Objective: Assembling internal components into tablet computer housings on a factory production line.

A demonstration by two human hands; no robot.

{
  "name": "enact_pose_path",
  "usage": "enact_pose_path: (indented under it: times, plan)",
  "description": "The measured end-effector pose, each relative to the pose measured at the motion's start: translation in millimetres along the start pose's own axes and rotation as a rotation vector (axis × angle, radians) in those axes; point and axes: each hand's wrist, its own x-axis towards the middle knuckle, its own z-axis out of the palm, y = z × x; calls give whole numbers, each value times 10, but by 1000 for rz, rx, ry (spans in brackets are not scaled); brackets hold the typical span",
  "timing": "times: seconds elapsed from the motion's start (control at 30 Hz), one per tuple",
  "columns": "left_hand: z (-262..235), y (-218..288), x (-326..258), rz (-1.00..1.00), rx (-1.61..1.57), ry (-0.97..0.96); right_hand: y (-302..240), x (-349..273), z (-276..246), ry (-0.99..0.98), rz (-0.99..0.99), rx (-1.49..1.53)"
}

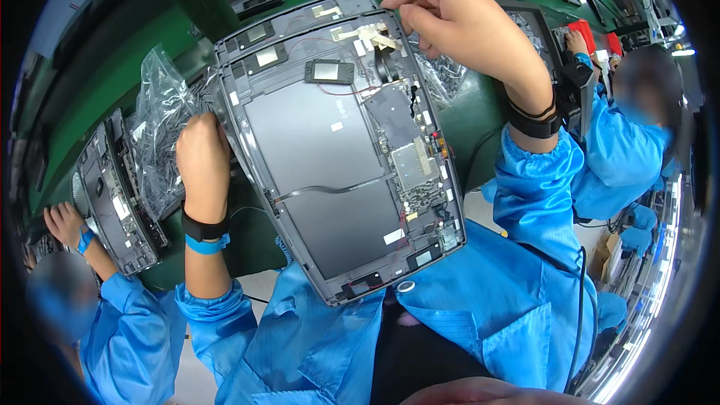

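Note:
A tablet (pixel 307 142) with its back cover off lies tilted in front of me, its lower end close to my jacket. A large grey battery, a circuit board (pixel 412 165) along the right side, small speakers and thin cables show inside it. A second similar frame (pixel 289 21) sticks out from under its far end. My left hand (pixel 202 154) is closed at the tablet's left edge, its fingertips partly hidden. My right hand (pixel 457 22) is curled at the far right corner, thumb and forefinger on the edge there.
A clear plastic bag of dark parts (pixel 161 135) sits left of the tablet, another bag (pixel 442 75) right of it. More uncovered tablets (pixel 112 195) stand at the left and far side of the green bench. Co-workers in blue (pixel 619 150) sit at both sides.

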Motion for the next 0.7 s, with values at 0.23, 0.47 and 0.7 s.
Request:
enact_pose_path:
  times: [0.23,0.47,0.7]
  plan:
    - [97,-33,32,16,-25,40,-102,-14,139,164,-137,-182]
    - [-240,142,38,-399,-649,144,-61,9,219,226,-61,-311]
    - [-976,727,119,-325,-1137,112,-124,-79,-161,370,-118,139]
